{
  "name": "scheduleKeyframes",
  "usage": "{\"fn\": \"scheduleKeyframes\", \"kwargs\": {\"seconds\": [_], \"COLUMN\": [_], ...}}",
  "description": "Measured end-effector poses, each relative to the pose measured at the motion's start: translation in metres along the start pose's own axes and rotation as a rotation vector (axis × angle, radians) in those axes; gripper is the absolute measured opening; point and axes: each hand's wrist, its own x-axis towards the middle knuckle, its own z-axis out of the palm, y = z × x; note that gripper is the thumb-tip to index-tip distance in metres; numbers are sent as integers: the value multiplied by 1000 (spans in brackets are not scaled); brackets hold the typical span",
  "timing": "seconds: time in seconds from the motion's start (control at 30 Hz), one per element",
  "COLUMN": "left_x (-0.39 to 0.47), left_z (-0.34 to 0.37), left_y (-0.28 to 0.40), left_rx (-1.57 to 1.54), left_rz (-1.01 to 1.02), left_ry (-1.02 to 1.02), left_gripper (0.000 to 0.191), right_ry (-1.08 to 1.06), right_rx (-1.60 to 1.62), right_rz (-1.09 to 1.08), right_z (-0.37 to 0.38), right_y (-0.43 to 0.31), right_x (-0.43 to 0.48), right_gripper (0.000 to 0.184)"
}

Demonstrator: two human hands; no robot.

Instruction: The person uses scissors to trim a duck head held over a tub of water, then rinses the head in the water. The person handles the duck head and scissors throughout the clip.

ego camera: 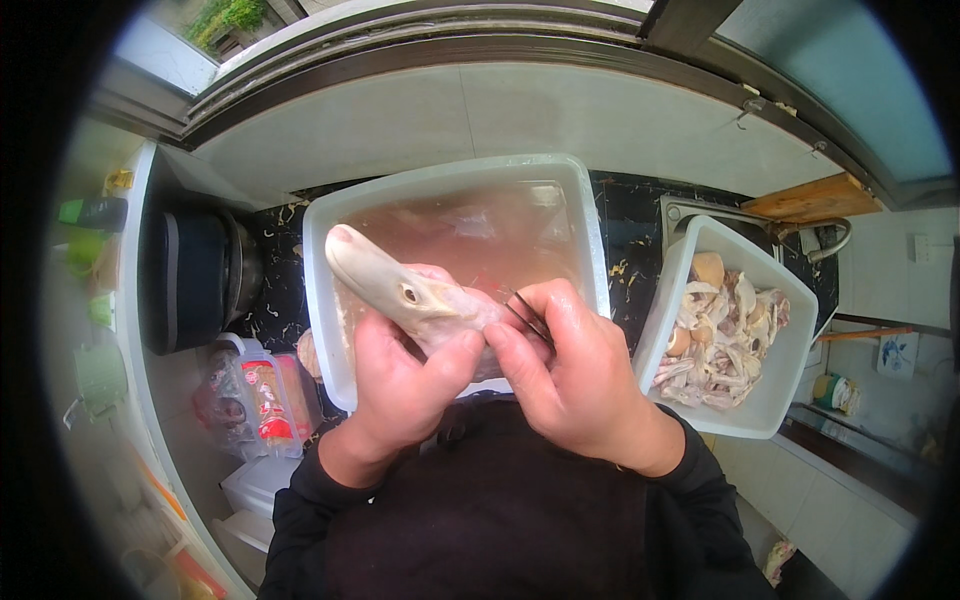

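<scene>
A plucked duck head [390,289] with a pale bill is in my left hand [409,375], its bill pointing up and left. The thumb lies along the neck below the eye. Dark metal tweezers [529,319] are pinched in my right hand [577,367], close against the skin of the neck. Much of the neck is hidden by my fingers. Both hands are over the near side of a white plastic tub [594,247], which holds cloudy reddish water [450,225].
At right, a second white tub [787,390] holds several pale poultry pieces [724,330], beside a metal sink [679,214] with a faucet [832,244]. On the left are a dark appliance [191,277] and a clear plastic container [277,405]. A tiled wall [375,120] rises behind.
</scene>
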Motion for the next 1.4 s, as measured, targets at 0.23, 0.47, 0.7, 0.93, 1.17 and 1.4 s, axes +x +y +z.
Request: {"fn": "scheduleKeyframes", "kwargs": {"seconds": [0.23,0.47,0.7,0.93,1.17,1.4], "left_x": [1,0,-1,-2,-4,-6], "left_z": [4,3,1,4,5,5], "left_y": [0,1,1,6,11,10], "left_rx": [-139,-16,-50,-16,48,54], "left_rz": [13,12,6,30,14,19], "left_ry": [57,5,3,-8,-43,-62], "left_gripper": [41,41,42,43,42,44], "right_ry": [58,22,-8,29,-9,-18], "right_rx": [-72,-33,-47,-44,4,15], "right_rz": [-71,-62,-26,-49,31,47], "right_z": [3,3,2,0,-4,-7], "right_y": [1,1,-1,0,-4,-4], "right_x": [1,-1,-2,-1,-2,-2], "right_gripper": [17,17,17,17,22,20]}}
